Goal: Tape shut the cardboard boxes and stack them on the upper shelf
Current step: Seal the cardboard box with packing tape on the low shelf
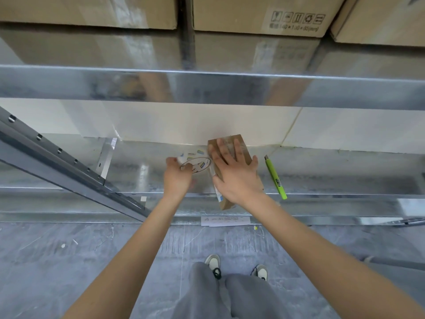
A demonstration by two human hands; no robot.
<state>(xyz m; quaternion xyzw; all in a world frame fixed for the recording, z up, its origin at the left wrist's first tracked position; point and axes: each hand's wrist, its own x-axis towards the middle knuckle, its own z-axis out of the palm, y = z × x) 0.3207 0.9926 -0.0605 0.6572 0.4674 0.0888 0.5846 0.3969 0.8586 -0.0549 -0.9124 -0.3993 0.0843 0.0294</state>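
A small brown cardboard box [239, 146] lies on the lower metal shelf [322, 171], its near end reaching past the shelf's front edge. My right hand [236, 176] rests flat on top of it with the fingers spread. Just left of the box, my left hand [178, 177] grips a roll of clear tape [197, 164], thumb on the near rim and fingers curled over the far side. A strip of tape runs along the box's left side. Several taped cardboard boxes [255, 17] stand in a row on the upper shelf [207, 88].
A green utility knife [276, 178] lies on the lower shelf right of the box. A grey slotted upright [69, 162] runs diagonally at the left. A white wall backs the lower shelf. A paper label [225, 221] is on the shelf's bottom rail above the grey floor.
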